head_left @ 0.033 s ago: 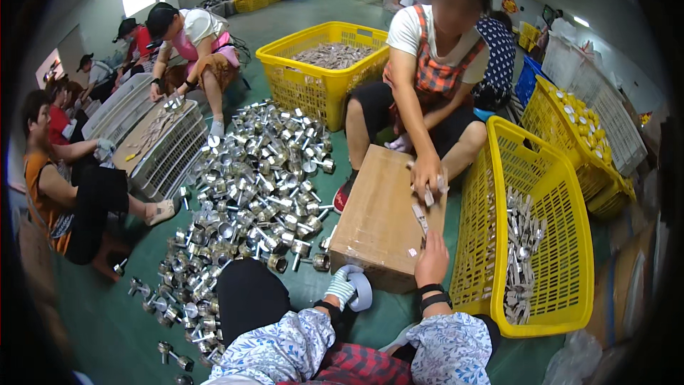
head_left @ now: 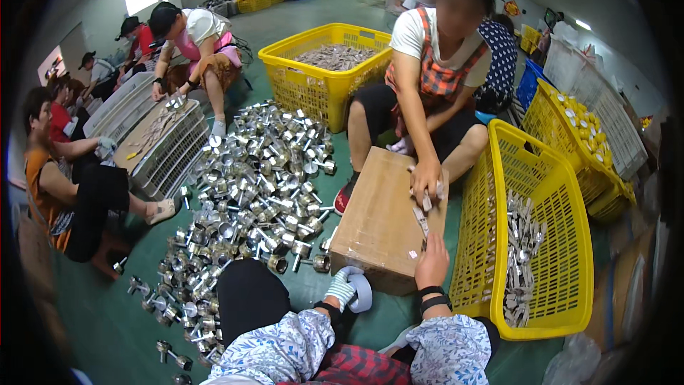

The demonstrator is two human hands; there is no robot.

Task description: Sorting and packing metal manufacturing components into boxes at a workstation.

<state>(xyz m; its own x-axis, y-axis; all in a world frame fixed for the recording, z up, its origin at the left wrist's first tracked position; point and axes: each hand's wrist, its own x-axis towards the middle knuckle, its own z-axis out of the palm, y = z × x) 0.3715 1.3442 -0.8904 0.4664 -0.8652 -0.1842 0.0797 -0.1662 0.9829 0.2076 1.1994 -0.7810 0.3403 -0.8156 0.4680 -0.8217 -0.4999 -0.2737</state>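
Note:
My left hand point(head_left: 340, 288), in a striped glove, is closed on a roll of pale tape point(head_left: 362, 292) beside the near end of a cardboard box point(head_left: 377, 207). Bare and with a dark band at the wrist, my right hand point(head_left: 432, 262) rests over the box's near right edge. Its fingertips are together at the lower end of a narrow flat grey piece point(head_left: 420, 221); how firmly they grip it is partly hidden. Farther along the box top, a co-worker's hand point(head_left: 426, 177) holds similar small grey pieces. A small white scrap point(head_left: 412, 254) lies near my right fingers.
Left of the box spreads a heap of shiny metal cups with stems point(head_left: 256, 185). A yellow basket point(head_left: 499, 257) at the right holds flat grey pieces. Another yellow basket point(head_left: 303, 89) stands behind the heap. The co-worker sits across the box; others work at left around crates point(head_left: 174, 157).
The co-worker's fingers have shifted very slightly over the small pieces on the box. Both my hands keep their places.

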